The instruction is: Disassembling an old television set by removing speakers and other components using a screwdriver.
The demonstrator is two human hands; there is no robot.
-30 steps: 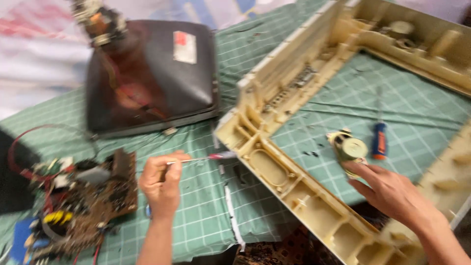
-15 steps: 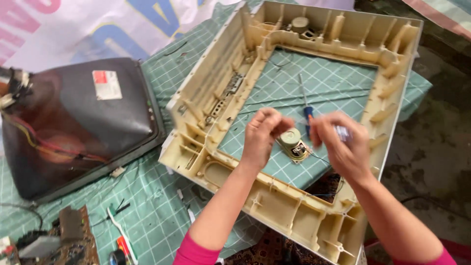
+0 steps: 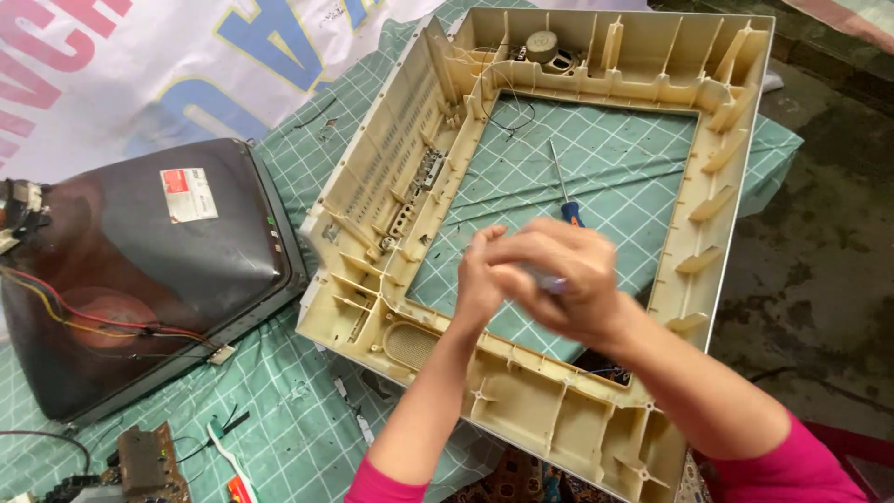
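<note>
Both my hands meet over the opening of a beige plastic television front frame (image 3: 372,219) that lies face down on a green grid mat (image 3: 615,158). My right hand (image 3: 568,279) is closed on a small pale object (image 3: 551,280), blurred by motion. My left hand (image 3: 477,284) has its fingers curled against the right hand; what it holds is hidden. A screwdriver (image 3: 562,186) with a blue and orange handle lies on the mat just beyond my hands. A small round speaker (image 3: 541,44) sits in the frame's far edge.
A dark picture tube (image 3: 149,270) with red and yellow wires lies at the left. A circuit board (image 3: 140,461) and a white brush (image 3: 228,456) are at the bottom left. A printed banner (image 3: 140,74) covers the far left. Dark wet ground (image 3: 819,233) lies on the right.
The camera has closed in on the frame. My hands have come together from slightly apart, and now cover the small round part that lay on the mat between them.
</note>
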